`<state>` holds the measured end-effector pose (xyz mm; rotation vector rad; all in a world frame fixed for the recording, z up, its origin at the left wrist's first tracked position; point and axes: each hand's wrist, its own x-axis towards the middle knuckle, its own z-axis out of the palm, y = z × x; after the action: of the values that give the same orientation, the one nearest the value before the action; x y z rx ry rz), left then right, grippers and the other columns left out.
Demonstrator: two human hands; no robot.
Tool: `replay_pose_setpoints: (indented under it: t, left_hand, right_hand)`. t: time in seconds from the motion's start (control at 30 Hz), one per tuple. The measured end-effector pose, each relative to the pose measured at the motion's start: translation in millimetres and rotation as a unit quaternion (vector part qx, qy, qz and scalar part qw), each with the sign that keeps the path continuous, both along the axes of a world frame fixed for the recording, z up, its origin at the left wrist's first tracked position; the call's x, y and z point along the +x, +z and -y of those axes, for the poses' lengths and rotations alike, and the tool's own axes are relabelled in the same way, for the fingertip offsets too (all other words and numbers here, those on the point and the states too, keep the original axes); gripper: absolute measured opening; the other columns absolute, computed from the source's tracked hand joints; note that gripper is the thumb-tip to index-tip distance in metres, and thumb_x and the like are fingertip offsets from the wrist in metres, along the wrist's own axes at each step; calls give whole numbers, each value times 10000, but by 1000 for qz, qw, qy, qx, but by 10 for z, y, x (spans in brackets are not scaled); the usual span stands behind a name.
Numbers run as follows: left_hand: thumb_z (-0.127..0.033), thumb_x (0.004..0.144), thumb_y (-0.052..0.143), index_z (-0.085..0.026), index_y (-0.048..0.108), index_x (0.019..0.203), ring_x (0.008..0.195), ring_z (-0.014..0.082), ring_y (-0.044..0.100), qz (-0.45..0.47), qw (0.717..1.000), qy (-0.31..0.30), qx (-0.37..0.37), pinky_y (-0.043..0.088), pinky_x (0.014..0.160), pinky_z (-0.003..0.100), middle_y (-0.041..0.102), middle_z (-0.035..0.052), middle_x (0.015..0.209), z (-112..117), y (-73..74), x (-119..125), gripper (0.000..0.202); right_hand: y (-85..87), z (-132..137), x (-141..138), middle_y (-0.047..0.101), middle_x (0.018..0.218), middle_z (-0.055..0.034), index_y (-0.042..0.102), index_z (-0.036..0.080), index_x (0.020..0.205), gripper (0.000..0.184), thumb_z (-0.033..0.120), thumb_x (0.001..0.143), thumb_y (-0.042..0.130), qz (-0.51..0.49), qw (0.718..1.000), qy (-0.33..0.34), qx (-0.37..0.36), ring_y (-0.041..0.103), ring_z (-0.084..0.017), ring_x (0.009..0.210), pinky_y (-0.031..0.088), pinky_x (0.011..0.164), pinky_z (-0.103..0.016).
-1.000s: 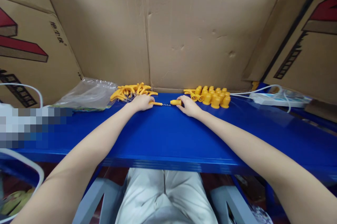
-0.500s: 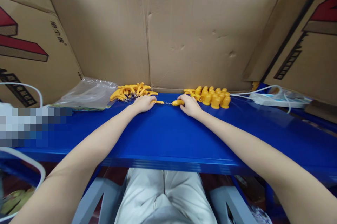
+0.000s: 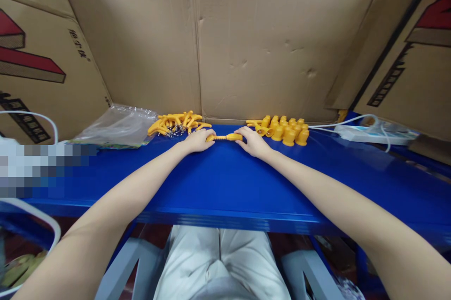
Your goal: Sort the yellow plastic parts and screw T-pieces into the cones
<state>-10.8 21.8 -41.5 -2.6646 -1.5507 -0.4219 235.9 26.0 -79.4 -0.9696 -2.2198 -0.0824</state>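
My left hand (image 3: pixel 200 140) is closed on a yellow corkscrew (image 3: pixel 210 138), whose ribbed yellow shank points right. My right hand (image 3: pixel 254 142) is closed on a yellow sleeve-like piece (image 3: pixel 234 137), lying sideways in line with the corkscrew. The two parts meet between my hands just above the blue table (image 3: pixel 225 182); the metal spiral is out of sight. Beside my left hand lies a pile of yellow T-handled corkscrews (image 3: pixel 179 121) with bare metal spirals. Beyond my right hand stand several yellow bell-shaped pieces (image 3: pixel 289 136), and two lie with their openings facing me.
A clear plastic bag (image 3: pixel 114 124) lies left of the corkscrew pile. At the right are a white power strip (image 3: pixel 373 134) and its cables. Cardboard (image 3: pixel 264 46) walls the back and sides. White cloth-like material, partly pixelated, is at the left edge.
My left hand has moved right, bringing the corkscrew up to the yellow piece in my right hand. The metal spiral seen between them before no longer shows.
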Motion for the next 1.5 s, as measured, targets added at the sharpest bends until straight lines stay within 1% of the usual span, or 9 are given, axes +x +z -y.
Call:
replay_pose_setpoints:
  t: [0.17,0.4,0.63,0.77,0.97,1.07,1.2,1.33,1.5]
  left_hand:
    - [-310,775,594,-199,609,969,793,180,637,109,994,3,-28,487,776,306,683,22,896,-2,-23,41,225]
    - [-334,815,536,-224,647,1049,1012,269,647,-6,996,75,39,491,855,359,706,66,1038,194,41,131,282]
    - [-345,823,509,-247,656,1099,995,281,672,-29,990,128,51,509,826,367,710,68,1086,180,34,119,328]
    - [-344,813,518,-251,648,1113,992,276,674,-17,988,141,67,508,819,356,714,63,1073,168,19,115,339]
    - [-362,811,533,-259,640,1084,965,261,678,-10,987,145,67,504,810,347,719,49,1030,196,1,170,312]
    - [-367,811,537,-266,641,1063,977,262,673,1,986,152,61,504,800,341,722,42,994,204,-10,188,291]
    - [-379,820,534,-268,634,1064,973,266,677,6,986,154,64,505,789,336,724,41,982,202,-25,189,286]
    - [-396,834,531,-264,629,1069,969,267,676,3,988,139,69,505,801,345,722,42,993,216,-25,194,287]
    - [-439,846,537,-255,630,1065,963,268,674,5,988,135,68,505,816,355,713,52,1029,227,-26,203,301]
  right_hand:
    - [-24,-23,21,633,1083,-124,623,164,1096,247,212,856,590,-24,999,23,-9,618,-244,1009,486,942,-425]
    - [-28,-11,1,633,1115,-131,607,180,1124,296,271,842,606,-60,996,51,-37,611,-258,1043,481,961,-472]
    - [-76,-90,20,589,1168,-101,525,201,1173,429,247,769,663,-198,952,95,-212,656,-169,854,554,840,-400]
    - [-59,-103,25,643,1000,-68,579,198,1057,361,324,752,726,-259,930,102,-241,656,-164,806,556,822,-377]
    - [43,-22,4,666,683,-42,615,168,874,269,418,814,690,-282,907,42,-308,606,-141,603,542,672,-317]
    - [92,23,10,661,642,-7,595,174,931,253,362,805,709,-290,895,38,-338,577,-115,559,513,648,-281]
    - [133,63,38,671,651,28,549,198,1012,407,327,712,791,-287,879,80,-372,588,-113,591,488,665,-268]
    - [158,86,42,655,615,2,578,178,825,355,499,764,717,-264,887,62,-374,545,-101,547,453,644,-265]
    - [171,106,-6,602,530,1,547,185,671,471,632,799,617,-251,901,13,-354,490,-97,505,416,603,-254]
